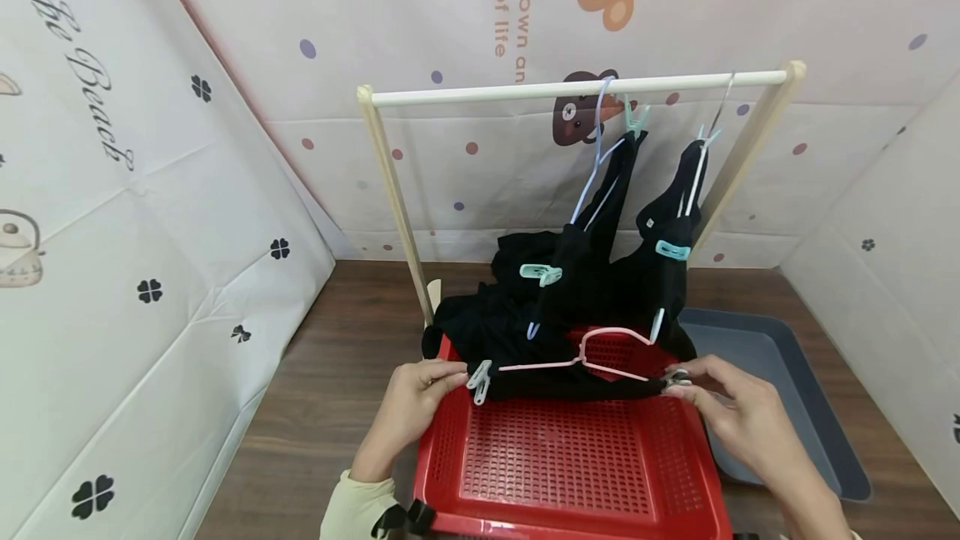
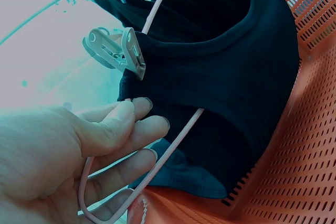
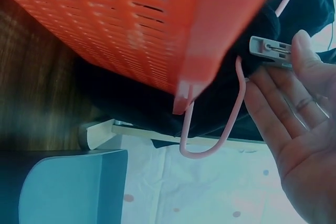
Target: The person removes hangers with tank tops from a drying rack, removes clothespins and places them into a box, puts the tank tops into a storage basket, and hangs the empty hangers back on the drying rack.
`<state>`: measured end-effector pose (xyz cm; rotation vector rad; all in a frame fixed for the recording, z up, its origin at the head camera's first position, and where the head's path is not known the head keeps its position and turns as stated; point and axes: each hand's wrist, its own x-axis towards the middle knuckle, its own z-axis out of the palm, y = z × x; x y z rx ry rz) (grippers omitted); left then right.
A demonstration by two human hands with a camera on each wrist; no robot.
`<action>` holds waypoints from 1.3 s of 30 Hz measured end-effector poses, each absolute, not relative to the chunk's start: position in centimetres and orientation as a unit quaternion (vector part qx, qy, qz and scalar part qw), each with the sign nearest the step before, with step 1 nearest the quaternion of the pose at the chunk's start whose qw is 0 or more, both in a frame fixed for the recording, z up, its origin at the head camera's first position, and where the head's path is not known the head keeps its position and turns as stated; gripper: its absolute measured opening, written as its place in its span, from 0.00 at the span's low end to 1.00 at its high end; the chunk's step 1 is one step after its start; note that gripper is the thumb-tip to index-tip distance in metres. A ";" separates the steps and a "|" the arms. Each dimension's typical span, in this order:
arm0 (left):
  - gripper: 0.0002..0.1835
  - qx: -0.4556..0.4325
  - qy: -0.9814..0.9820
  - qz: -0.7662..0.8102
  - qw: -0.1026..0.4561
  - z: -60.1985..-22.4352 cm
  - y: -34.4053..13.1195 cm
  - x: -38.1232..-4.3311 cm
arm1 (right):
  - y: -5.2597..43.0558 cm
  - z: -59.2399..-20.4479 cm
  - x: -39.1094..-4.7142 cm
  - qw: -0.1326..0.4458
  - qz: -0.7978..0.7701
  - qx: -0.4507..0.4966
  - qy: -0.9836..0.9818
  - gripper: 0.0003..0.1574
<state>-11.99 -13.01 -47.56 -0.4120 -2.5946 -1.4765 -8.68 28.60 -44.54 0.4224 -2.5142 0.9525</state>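
Observation:
A black garment (image 1: pixel 577 386) hangs clipped to a pink clothes hanger (image 1: pixel 615 332) over the red basket. At its left end, my left hand (image 1: pixel 412 402) pinches the hanger with thumb and forefinger, right at the garment's edge. Just above those fingertips a grey clothespin (image 2: pixel 123 53) clamps the cloth. My right hand (image 1: pixel 738 411) pinches a second grey clothespin (image 3: pixel 270 51) between thumb and fingers at the garment's right end. In the right wrist view, the hanger's rounded end loops out beside that hand.
Beneath the garment stands the perforated red basket (image 1: pixel 562 515). Behind it rises a rack with a white rail (image 1: pixel 480 93), where black garments hang on a blue hanger (image 1: pixel 597 157) and a white hanger (image 1: pixel 697 177) with teal clothespins (image 1: pixel 672 250). A grey-blue tray (image 1: pixel 813 432) lies at right.

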 end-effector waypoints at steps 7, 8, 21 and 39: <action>0.08 -0.131 -0.856 -0.497 0.061 -47.6 -13.0 -12.3 | 28.8 -44.1 -8.9 0.215 0.345 0.136 -0.904 0.27; 0.08 -0.130 -0.855 -0.498 0.060 -47.6 -13.0 -12.3 | 28.8 -44.0 -8.9 0.216 0.344 0.135 -0.904 0.27; 0.08 -0.130 -0.853 -0.503 0.055 -47.5 -12.9 -12.8 | 28.8 -43.7 -8.9 0.231 0.343 0.114 -0.903 0.25; 0.07 -0.136 -0.850 -0.507 0.055 -47.9 -13.3 -12.0 | 29.3 -43.8 -7.3 0.193 0.329 0.011 -0.924 0.29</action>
